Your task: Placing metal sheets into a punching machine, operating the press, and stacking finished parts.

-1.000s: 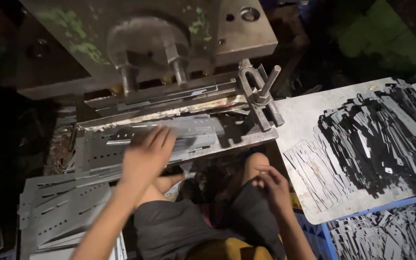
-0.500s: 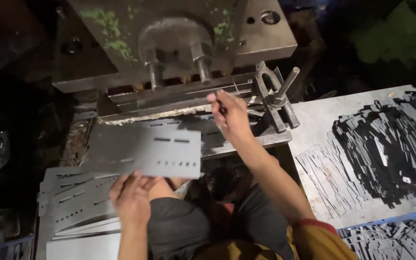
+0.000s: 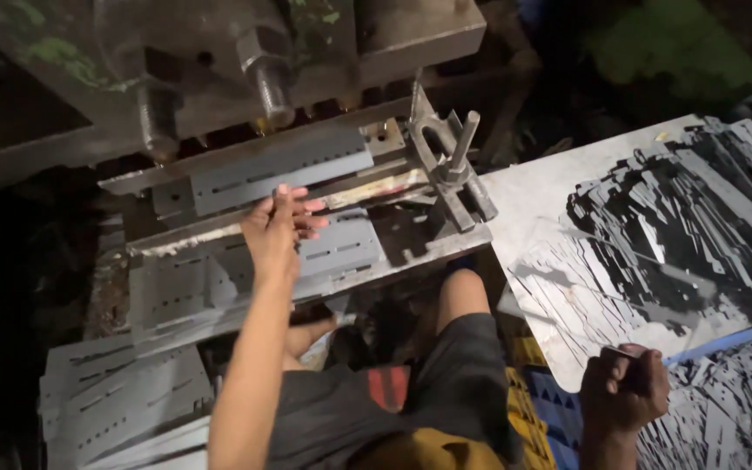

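Note:
My left hand (image 3: 282, 228) reaches forward and lies flat, fingers spread, on a grey slotted metal sheet (image 3: 345, 248) in the bed of a stamping press (image 3: 219, 52). Just above the fingertips is the press's slotted upper plate (image 3: 280, 165). My right hand (image 3: 624, 392) is down at the lower right, closed in a fist on a thin metal piece (image 3: 616, 352) whose end pokes out on top. That hand hovers at the near edge of a metal tray (image 3: 524, 196) covered with several thin dark strips (image 3: 681, 218).
A stack of slotted grey sheets (image 3: 124, 400) lies at the lower left. A clamp with a bolt (image 3: 456, 165) stands at the die's right end. A blue crate (image 3: 567, 409) holding more strips sits under the tray. My knees are below the press bed.
My right hand has left the die and dropped to the lower right beside the tray. My left hand has risen from the sheet stack onto the sheet in the press.

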